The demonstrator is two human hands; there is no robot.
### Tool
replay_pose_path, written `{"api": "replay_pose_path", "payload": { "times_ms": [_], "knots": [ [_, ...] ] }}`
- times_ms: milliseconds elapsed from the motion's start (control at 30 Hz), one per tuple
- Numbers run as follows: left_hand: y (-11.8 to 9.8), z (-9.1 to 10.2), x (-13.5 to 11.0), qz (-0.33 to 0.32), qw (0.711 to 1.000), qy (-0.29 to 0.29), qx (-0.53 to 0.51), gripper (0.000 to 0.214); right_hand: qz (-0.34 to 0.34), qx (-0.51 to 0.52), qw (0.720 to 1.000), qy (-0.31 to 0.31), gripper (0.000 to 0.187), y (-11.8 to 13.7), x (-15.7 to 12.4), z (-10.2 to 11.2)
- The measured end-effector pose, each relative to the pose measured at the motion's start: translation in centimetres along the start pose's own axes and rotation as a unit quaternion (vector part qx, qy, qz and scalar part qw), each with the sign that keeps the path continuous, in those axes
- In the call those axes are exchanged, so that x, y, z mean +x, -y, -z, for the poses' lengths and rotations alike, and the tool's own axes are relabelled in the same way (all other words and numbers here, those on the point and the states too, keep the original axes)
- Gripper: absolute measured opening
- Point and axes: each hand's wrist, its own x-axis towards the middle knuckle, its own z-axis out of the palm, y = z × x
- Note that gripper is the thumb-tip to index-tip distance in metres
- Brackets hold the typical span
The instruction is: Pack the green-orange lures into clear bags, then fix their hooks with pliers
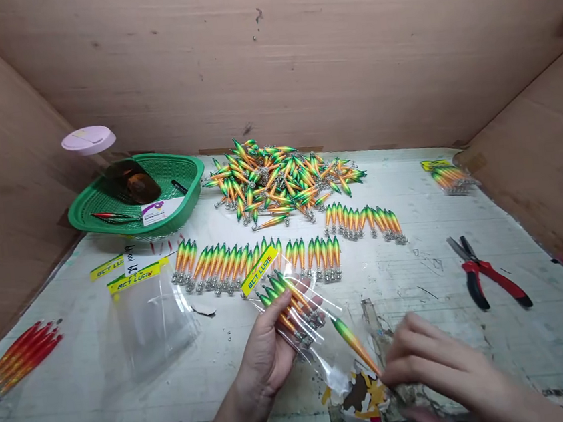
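My left hand [269,356] grips a clear plastic bag [322,361] with a yellow "BCT LURE" header. Inside the bag lie several green-and-orange fishing lures, their hooks toward the lower right. Just right of the bag, my right hand [433,363] pinches one more fishing lure [357,345] by its hook end, its green tip pointing up-left toward the bag. That hand is slightly blurred. Beyond the bag, a row of the same lures [231,264] lies side by side, with a shorter row [363,221] farther right.
A large heap of lures [278,178] lies at the back. To the left are a green basket [181,211] holding a lidded cup [132,180], empty bags [155,325] and red-orange lures [25,359]. Red-handled pliers [486,273] and a filled bag [451,176] are at right. Cardboard walls [296,62] surround the table.
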Motion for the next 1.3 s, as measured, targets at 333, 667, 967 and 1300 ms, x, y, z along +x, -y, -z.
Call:
{"api": "replay_pose_path", "payload": {
  "times_ms": [333,667,967,1300],
  "knots": [
    [0.6,0.1,-0.2,-0.004,0.999,0.031,0.011,0.024,0.019,-0.164,0.975,-0.151,0.019,-1.6,1.5,-4.2],
    [0.9,0.5,-0.3,-0.002,0.996,0.056,0.074,0.03,-0.031,-0.049,0.976,-0.208,0.015,-2.7,1.9,-5.3],
    [0.2,3.2,0.6,0.041,0.958,0.15,0.24,0.051,-0.021,-0.011,0.989,-0.147,0.014,-3.1,-0.4,-8.5],
    [3.2,10.5,-2.8,-0.087,0.896,0.071,0.429,0.114,-0.075,-0.007,0.986,-0.152,0.015,-1.6,-2.6,-12.8]
  ]
}}
